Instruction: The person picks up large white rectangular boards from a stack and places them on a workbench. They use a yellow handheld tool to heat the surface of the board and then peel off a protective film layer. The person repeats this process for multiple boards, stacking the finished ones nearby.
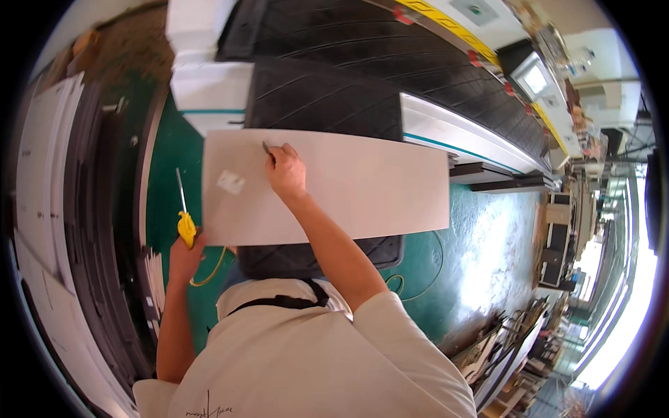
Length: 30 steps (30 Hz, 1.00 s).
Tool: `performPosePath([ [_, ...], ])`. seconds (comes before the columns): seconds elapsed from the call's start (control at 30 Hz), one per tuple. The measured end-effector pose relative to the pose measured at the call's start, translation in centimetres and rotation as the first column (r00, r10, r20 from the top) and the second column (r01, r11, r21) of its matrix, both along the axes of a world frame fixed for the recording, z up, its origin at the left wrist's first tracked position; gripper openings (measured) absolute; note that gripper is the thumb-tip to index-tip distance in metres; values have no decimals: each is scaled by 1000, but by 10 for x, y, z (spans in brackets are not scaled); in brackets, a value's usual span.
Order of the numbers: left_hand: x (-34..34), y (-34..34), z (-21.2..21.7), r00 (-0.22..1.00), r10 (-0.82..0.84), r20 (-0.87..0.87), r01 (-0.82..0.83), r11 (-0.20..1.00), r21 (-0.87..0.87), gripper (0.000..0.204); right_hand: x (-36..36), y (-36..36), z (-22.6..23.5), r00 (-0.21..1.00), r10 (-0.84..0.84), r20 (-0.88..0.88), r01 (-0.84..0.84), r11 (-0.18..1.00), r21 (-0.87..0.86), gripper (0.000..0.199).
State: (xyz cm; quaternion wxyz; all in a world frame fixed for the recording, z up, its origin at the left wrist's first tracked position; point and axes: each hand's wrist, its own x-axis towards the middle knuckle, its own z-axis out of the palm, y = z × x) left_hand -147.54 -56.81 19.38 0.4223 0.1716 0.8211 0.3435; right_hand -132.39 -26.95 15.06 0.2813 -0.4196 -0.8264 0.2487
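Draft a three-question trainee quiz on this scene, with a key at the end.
1. Multiple choice: which hand holds the yellow tool with the long, thin metal tube?
A) Left
B) Right
C) Neither

2. True or false: on the pale panel, the whitish patch lies to the left of the right hand.

3. Fill in the blank: the floor just beyond the panel's edges is coloured ____.

Key:
1. A, the left hand.
2. True.
3. Green.
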Motion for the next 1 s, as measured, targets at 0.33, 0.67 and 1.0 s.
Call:
performPosePath([
  [0.33, 58, 28, -15, 973, 41, -227, -96, 967, -238, 63, 380, 284, -28, 753, -605, 257, 584, 795, 160, 18],
  [0.67, 70, 58, -7, 967, 46, -252, -131, 935, -330, 62, 486, 365, 22, 963, 63, 262, -98, 987, 124, 10],
  [1.0, 67, 69, -2, 965, 75, -253, -210, 799, -563, 48, 481, 382, 38, 807, 349, 477, -462, 876, 139, 23],
])
